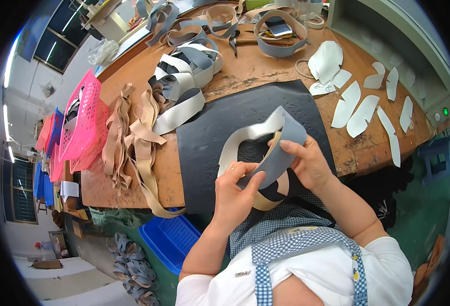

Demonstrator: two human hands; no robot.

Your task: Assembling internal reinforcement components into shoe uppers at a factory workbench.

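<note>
Band [280, 166], grey one face, off-white the other, was up in both hands over the black mat [204, 148] on the desk [357, 150], near the front edge. Left hand [236, 191]: grip pinched nearly closed on the band's lower-left end, thumb by the grey face, fingers curled at the edge. Right hand [311, 163]: grip pinched on the right side, thumb on grey, other fingers partly hidden behind, so exact closure there couldn't be told. Tan strip [263, 205] showed below the hands; joined to the band or not, couldn't tell.

Handling, judged by look: light, thin, bendy, slightly springy, since the off-white part stood in a wide curve. Finish looked matte, so probably not slippery. Not fragile; crease or twist seemed the main risk. Best hold: thumb on the face, fingers behind, close to the edges, two spots apart, light pressure. One-handed, the free part would likely have flopped. Tan strips [118, 137] left of the mat looked limper, lying in folds; grey-white pile [189, 64] looked springier.
</note>
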